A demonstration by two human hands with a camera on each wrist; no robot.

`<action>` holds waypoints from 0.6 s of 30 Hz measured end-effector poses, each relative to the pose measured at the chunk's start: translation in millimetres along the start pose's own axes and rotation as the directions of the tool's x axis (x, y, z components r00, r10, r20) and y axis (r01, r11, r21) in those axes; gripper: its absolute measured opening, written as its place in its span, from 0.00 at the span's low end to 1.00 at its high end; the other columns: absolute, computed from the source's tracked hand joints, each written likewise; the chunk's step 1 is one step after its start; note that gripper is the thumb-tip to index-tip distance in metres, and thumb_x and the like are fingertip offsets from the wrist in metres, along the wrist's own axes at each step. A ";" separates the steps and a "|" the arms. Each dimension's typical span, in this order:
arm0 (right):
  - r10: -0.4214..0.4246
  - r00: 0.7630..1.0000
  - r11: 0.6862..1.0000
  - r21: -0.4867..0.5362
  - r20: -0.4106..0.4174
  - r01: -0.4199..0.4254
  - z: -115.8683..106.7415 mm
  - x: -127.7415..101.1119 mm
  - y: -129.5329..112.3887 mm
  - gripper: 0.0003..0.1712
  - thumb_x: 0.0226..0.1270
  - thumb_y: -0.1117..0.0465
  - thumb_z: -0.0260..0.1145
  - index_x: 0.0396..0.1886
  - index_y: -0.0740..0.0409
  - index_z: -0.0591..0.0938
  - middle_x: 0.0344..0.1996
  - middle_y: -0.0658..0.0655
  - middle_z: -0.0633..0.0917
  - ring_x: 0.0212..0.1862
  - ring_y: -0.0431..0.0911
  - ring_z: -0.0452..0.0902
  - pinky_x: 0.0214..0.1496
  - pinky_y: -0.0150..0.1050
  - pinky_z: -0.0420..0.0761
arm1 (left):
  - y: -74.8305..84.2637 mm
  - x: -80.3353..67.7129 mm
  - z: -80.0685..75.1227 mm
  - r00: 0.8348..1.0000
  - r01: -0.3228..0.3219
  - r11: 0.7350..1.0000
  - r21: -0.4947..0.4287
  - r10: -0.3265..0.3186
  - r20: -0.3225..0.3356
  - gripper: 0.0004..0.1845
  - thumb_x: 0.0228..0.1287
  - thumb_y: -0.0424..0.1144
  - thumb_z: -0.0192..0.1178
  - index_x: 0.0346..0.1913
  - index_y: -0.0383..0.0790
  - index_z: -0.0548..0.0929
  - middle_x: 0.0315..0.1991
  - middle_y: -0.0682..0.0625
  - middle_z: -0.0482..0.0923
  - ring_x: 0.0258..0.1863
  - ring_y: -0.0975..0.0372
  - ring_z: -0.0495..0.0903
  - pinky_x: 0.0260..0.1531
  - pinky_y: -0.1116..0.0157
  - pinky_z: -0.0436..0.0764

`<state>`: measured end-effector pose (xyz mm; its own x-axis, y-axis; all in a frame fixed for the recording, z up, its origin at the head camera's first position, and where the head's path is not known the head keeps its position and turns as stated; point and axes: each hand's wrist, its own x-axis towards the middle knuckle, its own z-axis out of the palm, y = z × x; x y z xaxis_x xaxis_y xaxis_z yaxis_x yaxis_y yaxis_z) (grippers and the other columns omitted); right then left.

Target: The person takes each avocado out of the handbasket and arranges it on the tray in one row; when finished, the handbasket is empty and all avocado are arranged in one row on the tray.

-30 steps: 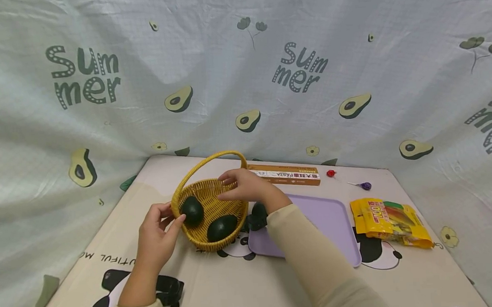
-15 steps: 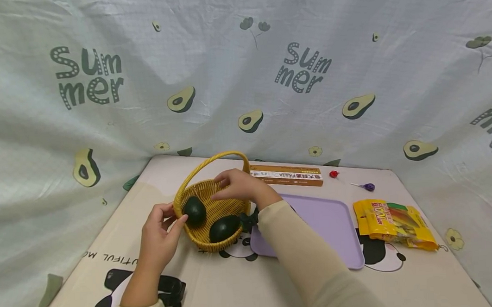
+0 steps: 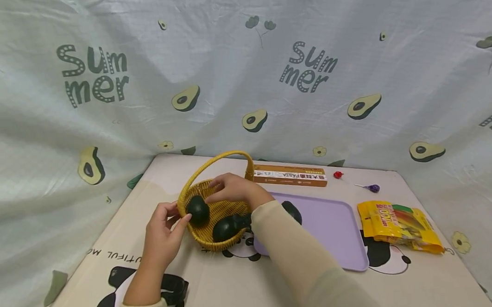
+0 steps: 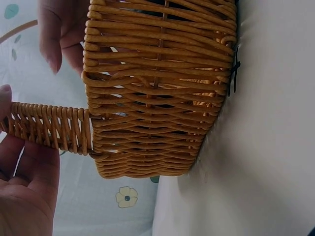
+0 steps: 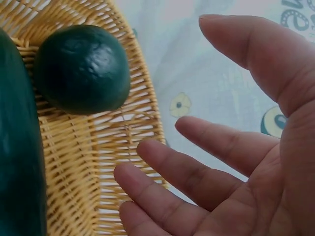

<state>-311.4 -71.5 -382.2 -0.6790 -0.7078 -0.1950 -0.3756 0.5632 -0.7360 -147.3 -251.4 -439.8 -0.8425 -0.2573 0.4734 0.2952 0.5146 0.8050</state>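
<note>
Two dark green avocado-like fruits lie in a yellow wicker basket (image 3: 209, 246): one avocado (image 3: 198, 210) by the left wall, another avocado (image 3: 223, 230) at the near side. My left hand (image 3: 162, 236) grips the foot of the basket's handle (image 4: 49, 127), thumb on one side and fingers on the other. Over the basket, my right hand (image 3: 235, 189) reaches in with its fingers spread beside the left avocado. In the right wrist view that palm (image 5: 246, 196) holds nothing, and a gap shows between its fingertips and the rounder fruit (image 5: 83, 69).
A lilac tray (image 3: 337, 227) lies right of the basket, partly under my right sleeve. Behind it is a pasta box (image 3: 290, 175). Farther right are a red-wrapped sweet (image 3: 338, 174), a purple lollipop (image 3: 373, 188) and a yellow packet (image 3: 400, 226). A patterned cloth hangs behind.
My right hand has moved left across the basket, closer to the left avocado. The left hand keeps its grip on the handle. The head view has shifted slightly.
</note>
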 end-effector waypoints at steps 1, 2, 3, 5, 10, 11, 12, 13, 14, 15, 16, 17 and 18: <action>0.005 1.000 1.000 -0.003 -0.001 -0.005 1.7 1.3 0.1 0.40 0.61 0.41 0.75 0.69 0.53 0.78 0.63 0.57 0.82 0.64 0.51 0.77 0.69 0.52 0.78 | -0.1 0.1 -0.1 1.000 0.000 1.000 0.002 0.000 0.002 0.20 0.66 0.28 0.67 0.57 0.34 0.73 0.55 0.42 0.79 0.57 0.53 0.81 0.57 0.80 0.77; 0.009 1.000 1.000 -0.005 -0.003 -0.009 3.5 2.8 0.4 0.40 0.61 0.41 0.75 0.69 0.53 0.77 0.63 0.56 0.82 0.65 0.51 0.77 0.69 0.52 0.78 | -0.2 0.1 -0.2 1.000 -0.001 1.000 0.004 0.001 0.004 0.20 0.66 0.28 0.67 0.57 0.34 0.73 0.55 0.42 0.79 0.57 0.54 0.81 0.58 0.79 0.78; 0.011 1.000 1.000 -0.010 -0.004 -0.012 5.1 4.3 0.5 0.40 0.62 0.40 0.74 0.69 0.53 0.78 0.63 0.56 0.82 0.65 0.51 0.77 0.70 0.52 0.78 | -0.1 0.0 -0.2 1.000 -0.001 1.000 0.009 0.001 0.003 0.20 0.66 0.28 0.67 0.57 0.34 0.73 0.55 0.43 0.79 0.57 0.54 0.82 0.58 0.77 0.79; 0.018 1.000 1.000 -0.012 -0.001 -0.018 7.9 6.7 0.7 0.41 0.62 0.40 0.74 0.70 0.54 0.77 0.62 0.55 0.82 0.65 0.50 0.77 0.70 0.52 0.78 | 0.2 -0.1 -0.3 1.000 -0.003 1.000 0.011 0.003 0.004 0.20 0.66 0.28 0.67 0.57 0.35 0.73 0.55 0.43 0.79 0.57 0.54 0.82 0.59 0.73 0.80; 0.032 0.999 0.999 -0.017 0.007 -0.032 12.7 11.2 0.8 0.40 0.62 0.39 0.73 0.69 0.54 0.78 0.62 0.54 0.83 0.64 0.50 0.77 0.70 0.52 0.77 | 0.7 0.1 -0.1 1.000 -0.003 1.000 -0.010 0.003 0.016 0.20 0.67 0.28 0.67 0.57 0.34 0.73 0.55 0.41 0.78 0.57 0.51 0.82 0.58 0.76 0.79; 0.031 0.999 0.999 -0.016 0.007 -0.031 13.4 11.8 0.6 0.40 0.62 0.39 0.74 0.69 0.54 0.78 0.62 0.54 0.83 0.64 0.49 0.78 0.70 0.51 0.78 | 0.8 0.2 -0.1 1.000 -0.003 1.000 -0.019 0.003 0.019 0.19 0.67 0.28 0.67 0.57 0.34 0.73 0.55 0.41 0.78 0.58 0.50 0.81 0.58 0.77 0.78; 0.031 0.999 0.999 -0.017 0.008 -0.031 14.1 12.6 0.5 0.40 0.62 0.39 0.74 0.68 0.54 0.79 0.62 0.54 0.82 0.63 0.49 0.78 0.70 0.51 0.78 | 0.9 0.2 -0.1 1.000 -0.001 1.000 -0.022 0.002 0.020 0.19 0.67 0.28 0.67 0.57 0.34 0.73 0.55 0.41 0.78 0.58 0.49 0.81 0.58 0.79 0.78; 0.031 0.999 0.999 -0.017 0.011 -0.031 14.7 13.5 0.3 0.39 0.62 0.39 0.74 0.68 0.54 0.79 0.62 0.54 0.82 0.64 0.49 0.77 0.70 0.51 0.78 | 1.0 0.1 -0.1 1.000 0.000 1.000 -0.024 0.001 0.020 0.19 0.67 0.28 0.67 0.57 0.34 0.73 0.56 0.41 0.78 0.58 0.48 0.81 0.57 0.80 0.77; 0.031 0.999 0.999 -0.015 0.013 -0.031 15.3 14.4 -0.1 0.40 0.62 0.39 0.74 0.69 0.54 0.78 0.63 0.54 0.82 0.64 0.49 0.77 0.70 0.51 0.77 | 1.1 0.1 -0.2 1.000 -0.001 1.000 -0.028 0.001 0.019 0.19 0.67 0.28 0.67 0.56 0.34 0.73 0.56 0.40 0.78 0.58 0.48 0.81 0.57 0.81 0.77; 0.030 0.999 1.000 -0.009 0.016 -0.030 16.0 15.4 -0.6 0.40 0.62 0.40 0.74 0.69 0.54 0.78 0.63 0.54 0.81 0.65 0.50 0.76 0.71 0.51 0.77 | 1.2 0.0 -0.3 1.000 0.000 1.000 -0.026 0.001 0.017 0.19 0.67 0.28 0.67 0.56 0.34 0.73 0.56 0.41 0.78 0.58 0.49 0.81 0.57 0.81 0.77; 0.031 0.999 1.000 -0.002 0.019 -0.031 16.7 16.4 -1.1 0.40 0.62 0.40 0.74 0.69 0.54 0.78 0.64 0.54 0.81 0.66 0.50 0.75 0.71 0.51 0.76 | 1.4 -0.1 -0.5 1.000 -0.001 1.000 -0.026 0.002 0.016 0.19 0.67 0.28 0.67 0.56 0.34 0.73 0.56 0.41 0.78 0.58 0.48 0.81 0.57 0.81 0.77; 0.032 0.999 0.999 0.014 0.024 -0.033 17.4 17.5 -1.6 0.40 0.62 0.41 0.75 0.70 0.54 0.77 0.65 0.54 0.80 0.67 0.50 0.74 0.72 0.52 0.76 | 1.5 -0.3 -0.7 1.000 -0.001 1.000 -0.025 0.001 0.015 0.19 0.67 0.27 0.67 0.56 0.34 0.73 0.56 0.42 0.78 0.58 0.49 0.82 0.56 0.81 0.77; 0.036 0.999 0.999 0.025 0.027 -0.037 18.0 18.7 -2.3 0.40 0.62 0.41 0.75 0.70 0.53 0.77 0.65 0.54 0.79 0.67 0.50 0.74 0.73 0.52 0.75 | 1.7 -0.5 -0.8 1.000 0.001 1.000 -0.020 0.000 0.013 0.19 0.67 0.27 0.67 0.56 0.34 0.73 0.56 0.43 0.78 0.58 0.50 0.82 0.56 0.82 0.77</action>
<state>-311.9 -93.7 -395.8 -0.6745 -0.6985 -0.2391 -0.3348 0.5781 -0.7441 -146.1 -251.0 -438.4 -0.8484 -0.2469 0.4683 0.3037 0.4976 0.8125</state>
